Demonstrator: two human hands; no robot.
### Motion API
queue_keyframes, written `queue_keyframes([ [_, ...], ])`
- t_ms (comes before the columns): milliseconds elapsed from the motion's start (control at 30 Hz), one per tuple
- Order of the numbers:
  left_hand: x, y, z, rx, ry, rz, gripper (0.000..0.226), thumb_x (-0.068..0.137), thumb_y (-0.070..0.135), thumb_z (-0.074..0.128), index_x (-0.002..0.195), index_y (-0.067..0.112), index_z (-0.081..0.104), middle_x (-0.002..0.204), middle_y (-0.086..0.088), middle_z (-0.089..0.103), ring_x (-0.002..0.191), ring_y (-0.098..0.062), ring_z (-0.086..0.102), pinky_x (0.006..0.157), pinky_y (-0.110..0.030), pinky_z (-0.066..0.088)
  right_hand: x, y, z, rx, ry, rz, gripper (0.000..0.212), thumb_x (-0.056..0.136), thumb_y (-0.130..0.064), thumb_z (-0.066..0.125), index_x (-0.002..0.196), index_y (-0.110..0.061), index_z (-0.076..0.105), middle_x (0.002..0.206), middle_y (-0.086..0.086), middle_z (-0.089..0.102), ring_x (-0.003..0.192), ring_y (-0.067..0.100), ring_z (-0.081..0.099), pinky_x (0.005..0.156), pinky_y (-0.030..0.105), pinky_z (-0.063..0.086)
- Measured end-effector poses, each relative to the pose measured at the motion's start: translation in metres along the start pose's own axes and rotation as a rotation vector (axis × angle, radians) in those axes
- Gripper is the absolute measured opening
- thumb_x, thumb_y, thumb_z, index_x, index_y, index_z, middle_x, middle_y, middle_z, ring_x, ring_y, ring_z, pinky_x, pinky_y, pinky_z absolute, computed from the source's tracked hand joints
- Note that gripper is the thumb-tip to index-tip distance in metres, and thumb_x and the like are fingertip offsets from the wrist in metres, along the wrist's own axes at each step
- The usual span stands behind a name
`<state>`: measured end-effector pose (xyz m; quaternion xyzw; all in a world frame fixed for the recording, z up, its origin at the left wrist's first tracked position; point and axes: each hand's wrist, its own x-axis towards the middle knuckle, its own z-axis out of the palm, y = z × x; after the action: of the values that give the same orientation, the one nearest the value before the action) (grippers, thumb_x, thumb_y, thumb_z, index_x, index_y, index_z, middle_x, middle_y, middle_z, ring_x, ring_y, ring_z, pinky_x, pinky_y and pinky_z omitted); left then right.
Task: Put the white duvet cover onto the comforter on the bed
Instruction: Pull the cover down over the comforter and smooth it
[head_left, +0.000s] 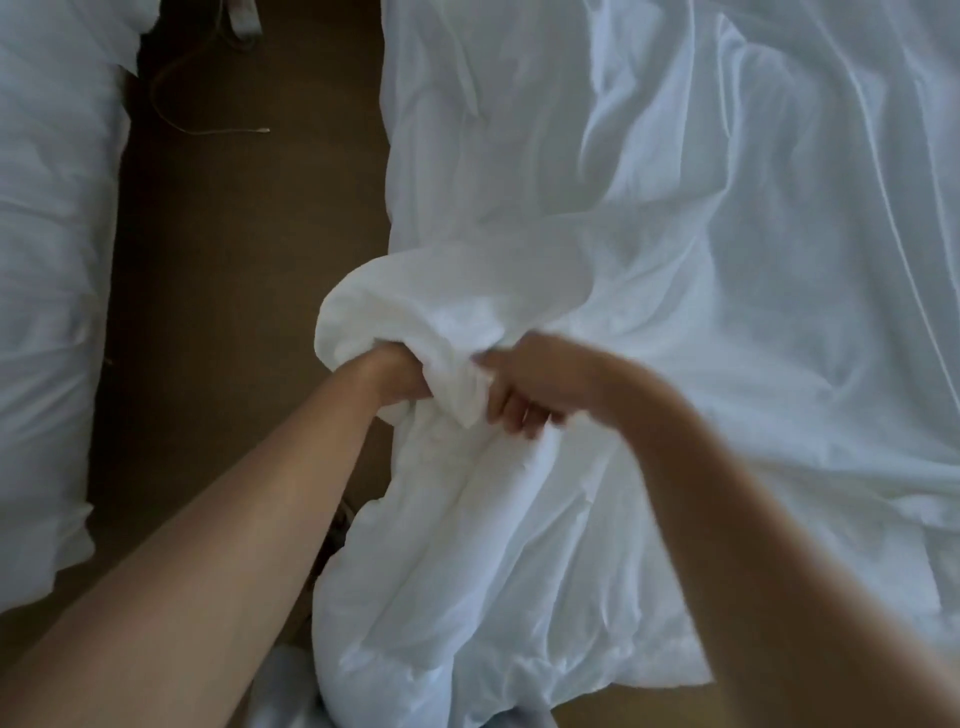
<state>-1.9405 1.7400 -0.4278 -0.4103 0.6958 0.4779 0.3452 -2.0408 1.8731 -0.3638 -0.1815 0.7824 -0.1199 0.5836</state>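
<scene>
Cover (441, 317) bunched at 6 o'clock | left hand (400, 376) buried inside, I cannot tell its grip | right hand (524, 392) at its 3 o'clock clenches a fold

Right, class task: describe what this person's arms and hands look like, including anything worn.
The left forearm and right forearm are bare: no sleeves, watch or bracelet show. The right hand wears no glove; blur hides any ring. The left hand is mostly hidden in the white duvet cover.
</scene>
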Motion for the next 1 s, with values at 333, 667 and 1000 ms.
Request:
queue_keyframes([
  [333,0.036,0.029,-0.014,-1.038,0.210,0.252,0.039,0.104,0.035,0.053,0.137,0.014,0.055,0.116,-0.007,0.073,0.107,-0.028,0.071,0.085,-0.044,0.062,0.084,0.016,-0.104,-0.276,0.726,0.159,0.106,0.075,-0.075,0.070,0.148,-0.006,0.037,0.146,0.015,0.050,0.133,0.037,0.049,0.105,0.047,0.044],
  [667,0.058,0.068,0.012,-1.147,0.174,0.081,0.040,0.096,0.028,0.068,0.131,0.010,0.058,0.124,-0.012,0.068,0.104,-0.030,0.068,0.087,-0.045,0.060,0.115,0.004,-0.120,-0.218,0.831,0.104,0.102,0.062,-0.081,0.061,0.136,-0.011,0.054,0.137,0.009,0.059,0.126,0.034,0.056,0.100,0.045,0.046],
  [1000,0.033,-0.014,-0.005,-1.477,0.210,0.157,0.068,0.077,0.052,0.081,0.130,0.014,0.065,0.120,-0.009,0.073,0.108,-0.032,0.072,0.096,-0.052,0.056,0.142,-0.023,-0.134,-0.147,1.030,0.044,0.060,0.087,-0.053,0.050,0.131,-0.014,0.057,0.132,0.011,0.060,0.122,0.035,0.059,0.095,0.039,0.047],
])
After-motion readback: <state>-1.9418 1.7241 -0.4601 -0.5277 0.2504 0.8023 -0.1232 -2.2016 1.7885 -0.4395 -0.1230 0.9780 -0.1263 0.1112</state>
